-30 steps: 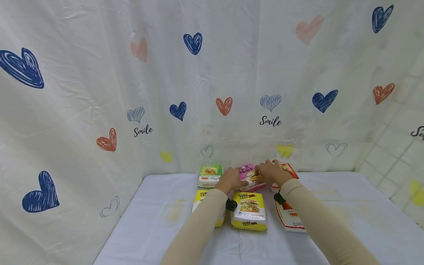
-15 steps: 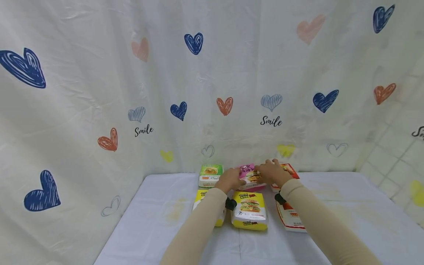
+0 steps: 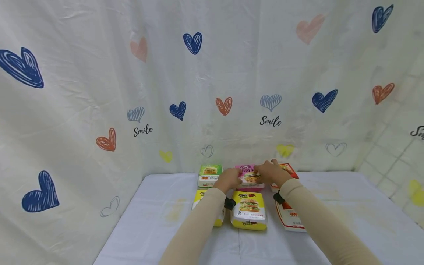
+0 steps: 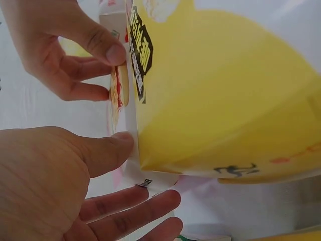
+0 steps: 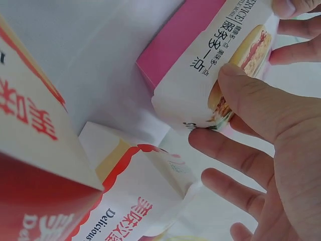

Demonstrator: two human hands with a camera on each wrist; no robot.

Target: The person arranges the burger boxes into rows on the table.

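Observation:
Both hands hold a pink-and-white burger box [image 3: 247,179] in the middle of the back row. My left hand [image 3: 228,179] pinches its left side, thumb [image 4: 118,146] on the lid and fingers spread along the side. Across from it, my right hand [image 3: 271,173] pinches the right end; in the right wrist view its thumb [image 5: 241,83] lies over the burger picture, the index finger at the corner. A yellow burger box [image 3: 249,210] sits just in front, filling much of the left wrist view. The pink box's front face lines up roughly with it.
A green burger box [image 3: 210,176] stands back left, with another yellow box [image 3: 200,197] in front, partly behind the left sleeve. To the right are two red-and-white boxes, one behind [image 3: 289,170] and one in front [image 3: 291,217]. A heart-printed curtain [image 3: 212,73] hangs behind the table.
The pink box has turned from a slant to nearly square with its row, its back edge shifting left. The left hand has moved slightly with it; the right hand has barely moved.

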